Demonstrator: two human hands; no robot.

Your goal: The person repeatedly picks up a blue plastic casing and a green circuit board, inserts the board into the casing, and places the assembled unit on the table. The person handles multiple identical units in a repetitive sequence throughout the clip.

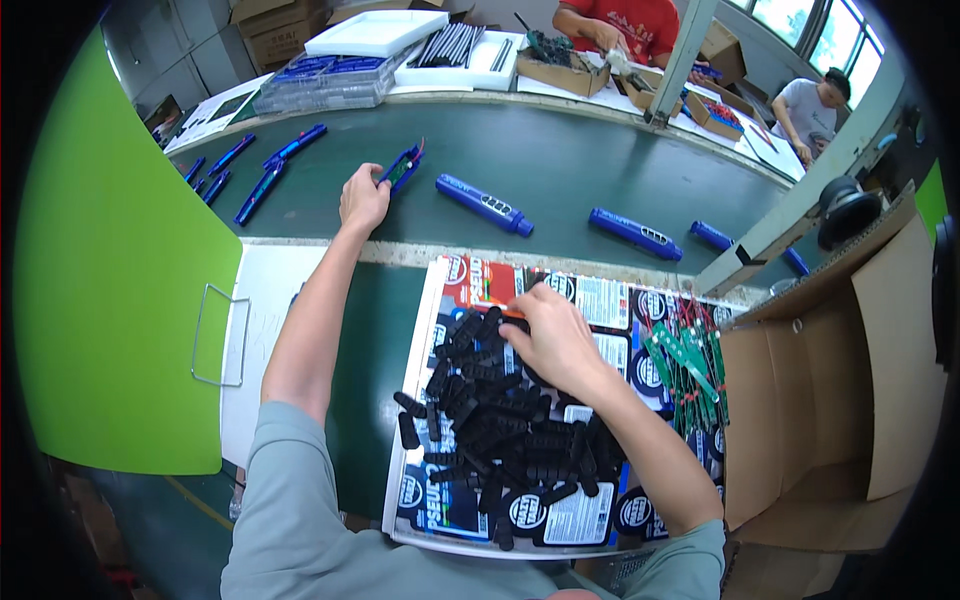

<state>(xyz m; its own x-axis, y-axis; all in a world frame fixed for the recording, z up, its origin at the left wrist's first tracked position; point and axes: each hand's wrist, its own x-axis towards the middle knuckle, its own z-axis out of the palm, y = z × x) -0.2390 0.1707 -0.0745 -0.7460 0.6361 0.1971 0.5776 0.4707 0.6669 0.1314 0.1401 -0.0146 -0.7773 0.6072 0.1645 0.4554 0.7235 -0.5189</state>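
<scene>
My left hand [362, 200] reaches out over the green work surface and holds a blue plastic casing [402, 170] between thumb and fingers. The casing is open along one side, showing a green circuit board inside, and red wires stick out of its far end. Nearer to me, my right hand [553, 338] is at the upper edge of a pile of small black ribbed plastic parts [500, 420]. Its fingers are curled together; what they pinch, if anything, is hidden. Beneath the pile lies a board covered with printed packaging [470, 285].
Closed blue casings [485, 204] lie along the green surface [330, 180], more at its left end. Green circuit strips with wires [688, 360] lie to my right, beside an open cardboard box [800, 420]. A green panel [130, 270] stands left. Two people work across, behind trays and boxes.
</scene>
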